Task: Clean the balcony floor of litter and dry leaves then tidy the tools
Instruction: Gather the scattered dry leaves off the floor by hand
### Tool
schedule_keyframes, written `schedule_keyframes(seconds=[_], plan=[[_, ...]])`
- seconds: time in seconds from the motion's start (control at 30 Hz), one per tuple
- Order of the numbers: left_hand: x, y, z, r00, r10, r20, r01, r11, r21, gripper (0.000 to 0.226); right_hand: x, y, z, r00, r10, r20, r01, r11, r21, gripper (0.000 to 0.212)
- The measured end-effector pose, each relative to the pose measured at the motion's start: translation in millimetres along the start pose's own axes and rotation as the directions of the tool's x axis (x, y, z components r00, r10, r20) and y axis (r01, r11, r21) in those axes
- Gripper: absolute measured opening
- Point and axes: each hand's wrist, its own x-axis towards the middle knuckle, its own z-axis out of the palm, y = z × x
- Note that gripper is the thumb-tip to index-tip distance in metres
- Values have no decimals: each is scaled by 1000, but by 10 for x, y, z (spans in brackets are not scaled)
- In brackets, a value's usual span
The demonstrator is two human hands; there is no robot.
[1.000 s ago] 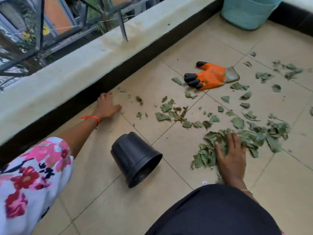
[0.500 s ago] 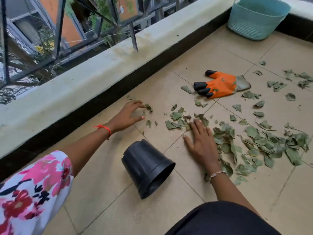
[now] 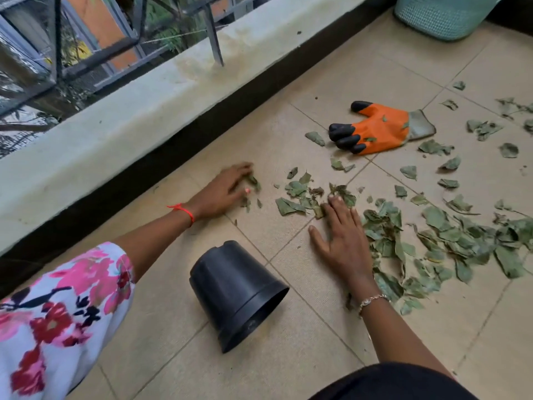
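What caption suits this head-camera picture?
Left hand and right hand touch dry leaves beside a tipped black pot.

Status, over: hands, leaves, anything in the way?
Left hand blurred among leaf scraps, grip unclear. Right hand flat against scattered dry green leaves. Orange black-tipped glove lies among them.

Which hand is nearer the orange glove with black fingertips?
Right. The right hand lies flat on the tiles, fingertips pointing toward the orange glove with black fingertips; the left hand is farther off, toward the parapet wall.

Tiled floor [image 3: 360, 67] carries a pot [image 3: 236, 293] tipped on its side at six o'clock, leaves [image 3: 450, 235] strewn at three, a glove [image 3: 377, 129] at two, a basket [image 3: 444, 15] at one.
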Motion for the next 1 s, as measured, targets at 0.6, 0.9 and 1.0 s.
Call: schedule_keyframes(seconds=[0.6, 0.9, 1.0], plan=[[541, 529, 684, 978, 208, 30, -208, 936, 285, 86, -5, -20, -19, 994, 38, -102, -30, 996, 79, 69], [812, 1181, 1048, 925, 376, 58, -365, 920, -143, 58, -29, -57, -12, 931, 242, -274, -206, 966, 155, 50], [965, 1227, 948, 941, 310, -135, -334, 914, -231, 51, -13, -32, 16, 912, 252, -325, -230, 967, 108, 43]])
